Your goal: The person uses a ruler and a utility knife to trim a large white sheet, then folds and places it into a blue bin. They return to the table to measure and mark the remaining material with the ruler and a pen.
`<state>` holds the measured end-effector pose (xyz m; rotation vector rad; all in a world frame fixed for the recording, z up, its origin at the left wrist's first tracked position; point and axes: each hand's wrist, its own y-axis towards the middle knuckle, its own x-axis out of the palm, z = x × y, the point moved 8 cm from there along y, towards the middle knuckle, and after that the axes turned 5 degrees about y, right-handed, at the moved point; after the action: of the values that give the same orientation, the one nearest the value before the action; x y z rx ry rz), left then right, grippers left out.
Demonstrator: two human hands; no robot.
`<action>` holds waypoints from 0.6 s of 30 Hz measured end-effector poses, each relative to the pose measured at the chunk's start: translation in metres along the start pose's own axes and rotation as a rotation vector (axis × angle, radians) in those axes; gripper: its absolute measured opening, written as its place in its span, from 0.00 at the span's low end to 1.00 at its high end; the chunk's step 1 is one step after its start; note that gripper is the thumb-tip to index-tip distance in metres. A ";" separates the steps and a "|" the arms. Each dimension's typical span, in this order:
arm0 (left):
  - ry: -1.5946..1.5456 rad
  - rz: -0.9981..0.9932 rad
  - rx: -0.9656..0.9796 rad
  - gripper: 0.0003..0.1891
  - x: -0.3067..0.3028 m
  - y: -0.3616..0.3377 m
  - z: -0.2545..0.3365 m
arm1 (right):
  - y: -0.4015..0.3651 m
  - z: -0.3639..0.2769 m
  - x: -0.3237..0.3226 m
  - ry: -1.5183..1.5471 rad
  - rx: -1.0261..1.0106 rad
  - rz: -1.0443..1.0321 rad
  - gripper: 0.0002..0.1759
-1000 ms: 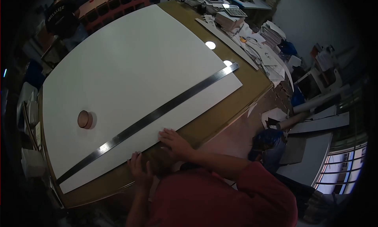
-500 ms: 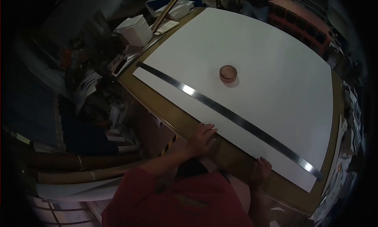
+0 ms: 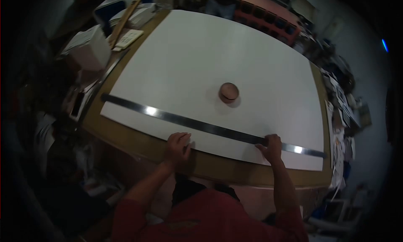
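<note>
The right hand (image 3: 273,148), thumb spread from its fingers, lay across the metal straightedge (image 3: 210,127), which ran past the left hand (image 3: 177,148), loosely spread over the white sheet (image 3: 189,61); uneven one-handed pressure could have pivoted it.

So your table (image 3: 235,171) has a tan-brown top, and you've got one big white sheet (image 3: 180,74) laid flat over most of it. The tan shows as a strip along your front edge and down the left and right sides. On top of the sheet you've got a long metal ruler (image 3: 210,127) running near the front edge, left end poking past the sheet and over the tan part. Further in sits a small round brown thing (image 3: 228,93), tape roll or cup, honestly can't tell which.
</note>
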<state>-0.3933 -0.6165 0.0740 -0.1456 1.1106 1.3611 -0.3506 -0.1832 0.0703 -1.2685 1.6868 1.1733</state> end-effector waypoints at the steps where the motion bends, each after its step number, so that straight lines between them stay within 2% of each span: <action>1: -0.059 -0.027 0.049 0.22 0.007 0.007 0.005 | 0.007 0.007 0.000 0.010 0.047 -0.068 0.32; 4: -0.109 -0.067 0.141 0.21 0.021 0.009 0.013 | 0.018 0.019 0.006 -0.047 0.112 -0.247 0.32; 8: -0.027 -0.089 0.126 0.20 0.038 0.007 0.014 | 0.029 0.021 0.009 -0.074 0.198 -0.376 0.34; 9: -0.055 -0.103 0.172 0.20 0.040 0.006 0.017 | 0.029 0.021 0.008 -0.046 0.210 -0.387 0.34; 14: 0.034 -0.130 0.131 0.20 0.042 0.005 0.014 | 0.025 0.018 0.003 0.021 0.221 -0.397 0.34; 16: 0.051 -0.137 0.136 0.20 0.044 0.003 0.015 | 0.020 0.017 0.002 0.086 0.092 -0.300 0.35; 18: 0.084 -0.133 0.128 0.20 0.048 0.000 0.009 | 0.015 0.017 -0.006 0.106 0.054 -0.273 0.35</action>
<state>-0.3969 -0.5767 0.0453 -0.1814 1.2332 1.1710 -0.3632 -0.1641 0.0734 -1.4955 1.5489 0.9074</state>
